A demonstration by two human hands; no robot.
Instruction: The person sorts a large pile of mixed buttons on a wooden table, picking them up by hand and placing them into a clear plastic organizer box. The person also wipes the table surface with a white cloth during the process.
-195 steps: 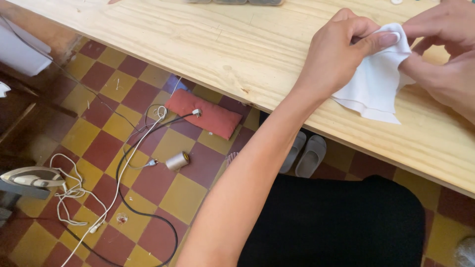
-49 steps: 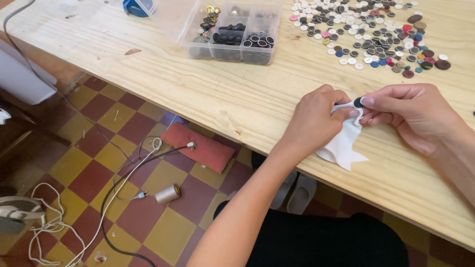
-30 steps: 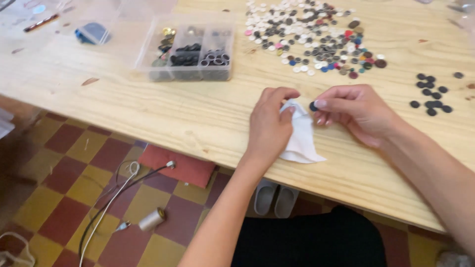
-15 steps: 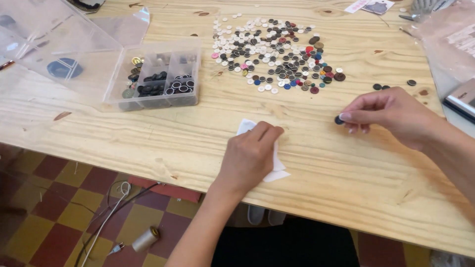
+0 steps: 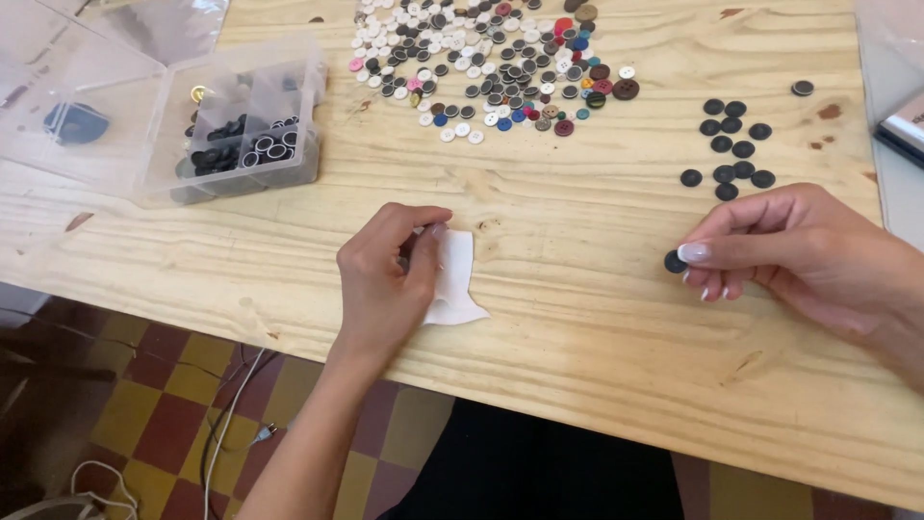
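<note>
Pine-coloured worktop (image 5: 577, 318) seen from above. A dark button (image 5: 675, 261) is pinched between thumb and fingertips of the right hand (image 5: 799, 255); a white cloth (image 5: 452, 279) is pressed flat to the boards under the closed fingers of the left hand (image 5: 385, 279). Just beyond the right hand, a small group of dark buttons (image 5: 731, 144) is laid apart, a minor share by appearance. Farther off, the mixed button heap (image 5: 500, 67) remains large, and a clear compartment box (image 5: 241, 125) stands beyond the left hand.
</note>
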